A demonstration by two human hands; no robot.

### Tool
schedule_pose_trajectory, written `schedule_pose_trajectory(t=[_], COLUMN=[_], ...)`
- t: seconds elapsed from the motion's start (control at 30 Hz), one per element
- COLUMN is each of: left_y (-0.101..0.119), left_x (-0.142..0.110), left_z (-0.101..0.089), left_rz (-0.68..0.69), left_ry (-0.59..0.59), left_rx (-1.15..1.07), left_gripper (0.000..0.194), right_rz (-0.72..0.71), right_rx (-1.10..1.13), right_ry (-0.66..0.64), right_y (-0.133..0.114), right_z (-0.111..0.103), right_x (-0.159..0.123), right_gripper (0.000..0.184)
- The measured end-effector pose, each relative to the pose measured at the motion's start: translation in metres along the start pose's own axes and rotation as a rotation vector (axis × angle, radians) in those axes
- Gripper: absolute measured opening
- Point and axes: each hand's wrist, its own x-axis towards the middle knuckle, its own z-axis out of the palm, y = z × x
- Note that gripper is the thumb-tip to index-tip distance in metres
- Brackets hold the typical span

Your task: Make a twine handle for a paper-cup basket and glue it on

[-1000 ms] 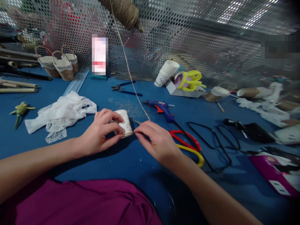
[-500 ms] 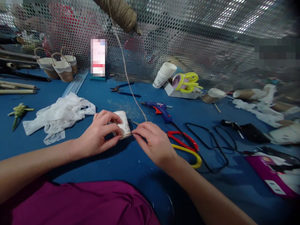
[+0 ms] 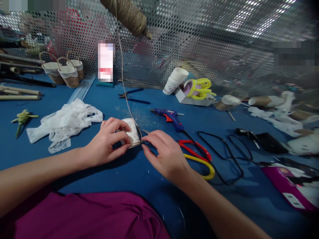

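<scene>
A small white paper cup [image 3: 132,132] lies on its side on the blue table [image 3: 139,172]. My left hand [image 3: 107,142] is wrapped round the cup, fingers over its top. My right hand [image 3: 167,155] pinches a thin jute twine [image 3: 124,83] against the cup's rim. The twine runs up from there to a jute spool [image 3: 127,15] hanging at the top of the view.
A blue glue gun [image 3: 171,117] and red-and-yellow scissors [image 3: 199,156] lie just right of my right hand, beside a black cord [image 3: 224,149]. White lace [image 3: 64,121] lies to the left. Small baskets [image 3: 62,70], stacked cups [image 3: 175,79], blue pliers [image 3: 133,95] and a perforated metal screen [image 3: 199,43] stand behind.
The twine has swung left and now hangs close to the cup's rim. My right hand's fingers have shifted slightly against the rim. The left hand keeps its hold.
</scene>
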Motion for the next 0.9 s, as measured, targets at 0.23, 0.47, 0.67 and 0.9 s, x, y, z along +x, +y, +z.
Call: schedule_pose_trajectory(t=[0.23,0.47,0.67,0.9], left_y=[-0.001,-0.001,-0.004,-0.015], left_x=[0.0,0.0,0.002,0.016], left_z=[0.001,0.001,-0.005,-0.005], left_rz=[-0.003,-0.011,0.011,-0.204], left_ry=[0.007,0.002,0.008,0.1], left_rx=[-0.018,-0.029,-0.046,-0.224], left_gripper=[0.007,0.006,0.005,0.024], right_rz=[-0.107,-0.214,-0.269,-0.296], right_rx=[-0.023,-0.073,-0.172,-0.243], right_ry=[0.067,0.116,0.127,0.078], right_y=[-0.011,-0.015,-0.016,-0.016], right_z=[-0.001,0.005,0.004,0.002], right_x=[0.003,0.003,0.002,-0.001], right_gripper=[0.012,0.014,0.014,0.016])
